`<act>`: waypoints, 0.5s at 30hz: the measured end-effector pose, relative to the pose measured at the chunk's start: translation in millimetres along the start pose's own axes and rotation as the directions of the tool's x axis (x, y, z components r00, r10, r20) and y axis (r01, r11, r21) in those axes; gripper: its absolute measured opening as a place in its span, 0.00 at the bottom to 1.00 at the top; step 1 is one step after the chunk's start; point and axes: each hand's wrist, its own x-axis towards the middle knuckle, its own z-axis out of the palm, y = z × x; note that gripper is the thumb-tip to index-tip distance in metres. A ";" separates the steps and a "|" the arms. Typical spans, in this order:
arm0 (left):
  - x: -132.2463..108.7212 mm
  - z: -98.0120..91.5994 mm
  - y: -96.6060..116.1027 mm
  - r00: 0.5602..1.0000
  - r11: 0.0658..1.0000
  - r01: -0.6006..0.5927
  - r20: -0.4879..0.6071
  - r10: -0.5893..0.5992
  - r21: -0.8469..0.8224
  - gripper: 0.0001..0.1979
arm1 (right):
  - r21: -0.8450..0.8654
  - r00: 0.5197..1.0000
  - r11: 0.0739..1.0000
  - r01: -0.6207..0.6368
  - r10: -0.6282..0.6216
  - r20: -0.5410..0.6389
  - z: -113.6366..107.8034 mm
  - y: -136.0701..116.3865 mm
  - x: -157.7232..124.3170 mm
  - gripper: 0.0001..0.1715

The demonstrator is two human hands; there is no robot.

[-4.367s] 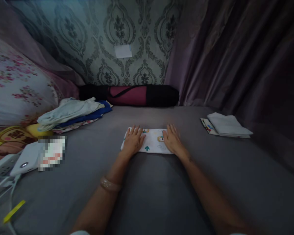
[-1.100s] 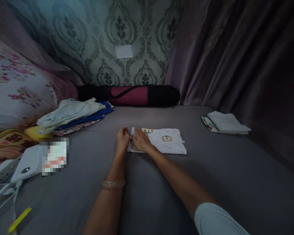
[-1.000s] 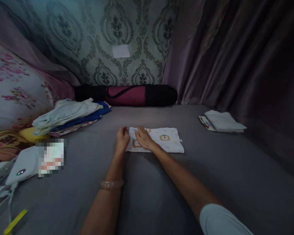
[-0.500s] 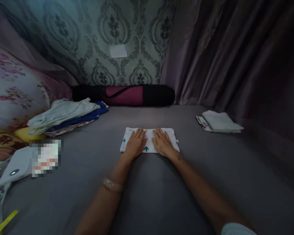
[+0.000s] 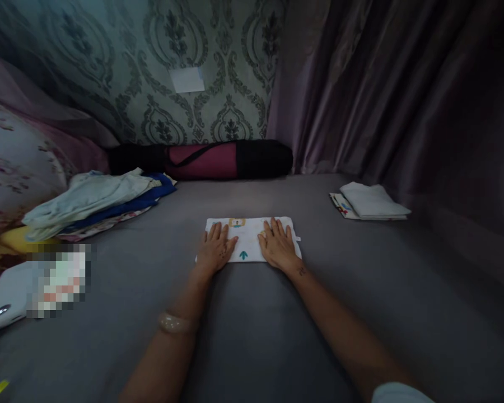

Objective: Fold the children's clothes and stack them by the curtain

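A white folded cloth with small green and yellow prints lies flat on the grey bed sheet in front of me. On its left part my left hand rests palm down, the fingers stretched out and the thumb apart. My right hand lies flat over the right part, fingers spread. Bare cloth with a green arrow-like print and a yellow figure shows between the hands. A small white tag sticks out at the cloth's right edge. Neither hand grips anything.
Folded white cloths lie at the right. A pile of clothes sits at the left, near a floral pillow and a white device. Along the patterned wall lies a black and maroon long bag. Curtains hang at the right.
My left hand has slid left across the cloth, away from the right hand, uncovering the yellow print. My right hand stays on the right part. The view has turned slightly right.
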 end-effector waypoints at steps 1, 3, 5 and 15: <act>-0.3 -1.4 -1.5 1.000 1.000 0.021 0.016 -0.022 0.013 0.32 | -0.004 0.999 0.999 -0.032 0.032 -0.004 -0.9 1.0 -0.2 0.36; -1.0 -4.1 -4.1 0.996 0.997 0.070 0.045 -0.072 0.041 0.34 | -0.009 0.996 0.996 -0.090 0.090 0.002 -3.3 2.1 -0.7 0.37; -1.5 -6.2 -6.1 0.990 0.992 0.111 0.075 -0.116 0.066 0.35 | -0.008 0.991 0.991 -0.134 0.134 0.016 -5.5 1.5 -1.2 0.38; 9.9 -14.6 -22.5 0.976 0.958 0.205 0.115 -0.184 -0.203 0.30 | 0.075 0.985 0.986 -0.147 0.139 0.099 -18.3 11.9 7.4 0.35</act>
